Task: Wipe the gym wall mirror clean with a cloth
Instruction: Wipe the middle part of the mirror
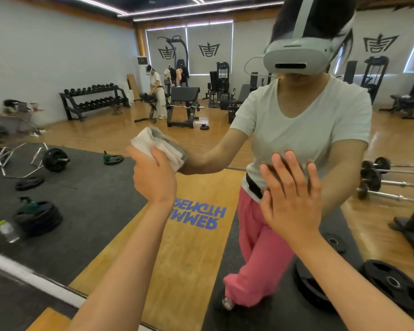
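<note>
The wall mirror [86,75] fills almost the whole head view and reflects the gym and my own body. My left hand [153,177] grips a folded white and grey cloth [153,142] and presses it against the glass at centre left. My right hand [290,194] lies flat on the mirror to the right, fingers straight and spread, holding nothing. Its reflection meets it palm to palm.
The mirror's white bottom frame [34,280] runs along the lower left above the dark floor. Reflected are weight plates [392,283], a trap bar [22,158], a water bottle [9,231], a dumbbell rack [93,99], and another person [157,91] far back.
</note>
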`<move>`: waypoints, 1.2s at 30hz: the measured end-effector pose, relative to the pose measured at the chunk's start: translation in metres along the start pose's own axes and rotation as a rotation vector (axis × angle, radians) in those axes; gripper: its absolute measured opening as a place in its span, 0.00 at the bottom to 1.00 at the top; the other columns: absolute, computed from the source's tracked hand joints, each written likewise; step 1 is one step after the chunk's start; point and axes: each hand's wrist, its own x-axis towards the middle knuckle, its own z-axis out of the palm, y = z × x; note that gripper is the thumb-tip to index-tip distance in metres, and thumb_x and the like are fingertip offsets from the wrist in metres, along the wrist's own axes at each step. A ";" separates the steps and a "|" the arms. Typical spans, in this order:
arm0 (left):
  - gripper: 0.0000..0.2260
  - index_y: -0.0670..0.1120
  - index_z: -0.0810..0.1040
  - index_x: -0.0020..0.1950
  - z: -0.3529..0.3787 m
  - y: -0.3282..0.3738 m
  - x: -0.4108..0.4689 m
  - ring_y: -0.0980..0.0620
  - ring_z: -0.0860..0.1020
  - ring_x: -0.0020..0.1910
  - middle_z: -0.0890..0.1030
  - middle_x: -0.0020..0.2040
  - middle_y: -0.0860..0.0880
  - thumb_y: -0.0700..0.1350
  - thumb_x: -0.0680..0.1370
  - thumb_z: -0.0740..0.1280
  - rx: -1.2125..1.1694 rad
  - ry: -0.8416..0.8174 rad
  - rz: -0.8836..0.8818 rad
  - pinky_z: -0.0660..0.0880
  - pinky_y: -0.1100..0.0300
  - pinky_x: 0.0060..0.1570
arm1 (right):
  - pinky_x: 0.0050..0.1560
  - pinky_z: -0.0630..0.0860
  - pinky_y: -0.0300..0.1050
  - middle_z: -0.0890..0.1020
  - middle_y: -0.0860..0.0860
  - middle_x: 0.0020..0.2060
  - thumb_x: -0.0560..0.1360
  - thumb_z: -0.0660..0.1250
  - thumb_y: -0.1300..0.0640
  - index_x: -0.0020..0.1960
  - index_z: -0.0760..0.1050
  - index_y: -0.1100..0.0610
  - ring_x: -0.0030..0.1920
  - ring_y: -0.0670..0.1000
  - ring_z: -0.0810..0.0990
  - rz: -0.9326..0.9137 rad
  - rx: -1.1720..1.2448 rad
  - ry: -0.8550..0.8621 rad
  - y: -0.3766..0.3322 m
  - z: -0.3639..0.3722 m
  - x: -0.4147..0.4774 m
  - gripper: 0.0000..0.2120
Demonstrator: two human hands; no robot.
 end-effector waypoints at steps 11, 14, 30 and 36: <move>0.12 0.45 0.66 0.58 0.012 0.025 -0.032 0.47 0.69 0.21 0.73 0.28 0.49 0.50 0.80 0.58 0.016 -0.162 0.678 0.55 0.65 0.24 | 0.77 0.49 0.58 0.64 0.56 0.73 0.79 0.56 0.57 0.74 0.63 0.57 0.79 0.54 0.52 -0.002 -0.012 -0.030 0.000 0.001 0.001 0.23; 0.12 0.45 0.65 0.56 0.015 -0.003 -0.031 0.46 0.70 0.19 0.73 0.25 0.48 0.52 0.79 0.56 0.068 -0.147 0.653 0.49 0.70 0.26 | 0.77 0.49 0.57 0.64 0.55 0.73 0.78 0.56 0.58 0.74 0.63 0.57 0.78 0.54 0.53 0.001 -0.016 -0.032 0.000 0.000 0.002 0.24; 0.16 0.36 0.65 0.65 -0.005 -0.098 -0.011 0.33 0.78 0.45 0.75 0.40 0.40 0.47 0.84 0.56 0.218 -0.234 0.100 0.59 0.52 0.38 | 0.76 0.51 0.56 0.74 0.55 0.68 0.72 0.61 0.65 0.61 0.77 0.57 0.72 0.55 0.67 -0.021 0.336 -0.129 -0.084 -0.010 0.018 0.19; 0.19 0.45 0.67 0.57 -0.001 -0.081 -0.033 0.39 0.80 0.33 0.81 0.35 0.44 0.60 0.80 0.52 0.126 -0.443 0.456 0.74 0.50 0.32 | 0.76 0.53 0.55 0.74 0.53 0.69 0.75 0.60 0.64 0.62 0.79 0.59 0.73 0.53 0.65 0.026 0.378 -0.151 -0.128 0.012 0.042 0.18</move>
